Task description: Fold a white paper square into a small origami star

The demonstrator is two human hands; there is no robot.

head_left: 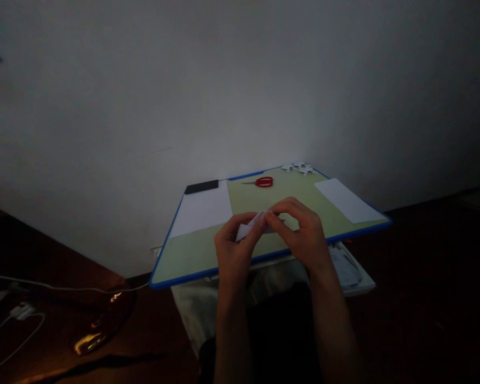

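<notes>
My left hand (232,250) and my right hand (303,230) meet over the near part of a green board with a blue rim (184,256). Both pinch a small folded piece of white paper (251,226) between fingers and thumbs. The paper is held just above the board and is partly hidden by my fingers.
Red-handled scissors (262,182) lie at the board's far side. White sheets lie at the left (203,209) and right (347,199). Small white paper cut-outs (301,168) sit at the far corner, a black object (201,186) at the far left. White cables (20,312) lie on the dark floor.
</notes>
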